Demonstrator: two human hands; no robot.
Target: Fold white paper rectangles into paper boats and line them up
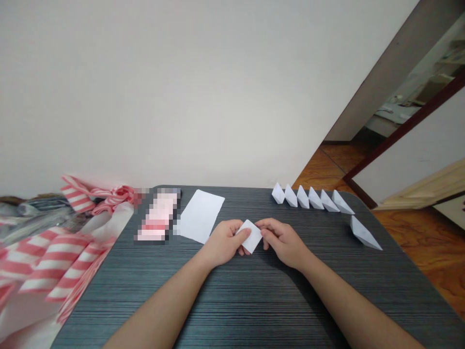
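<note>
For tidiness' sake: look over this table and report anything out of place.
One white paper boat sits apart from the row of six along the far edge, nearer the table's right side and angled differently from the others.

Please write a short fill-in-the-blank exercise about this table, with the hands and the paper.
The left hand and right hand hold a small folded white paper square; a flat white rectangular paper sheet lies to their ____.
____ white folded paper boats stand in a row on the dark grey striped table.
One more paper boat lies to the ____ of that row.
left; six; right
</note>
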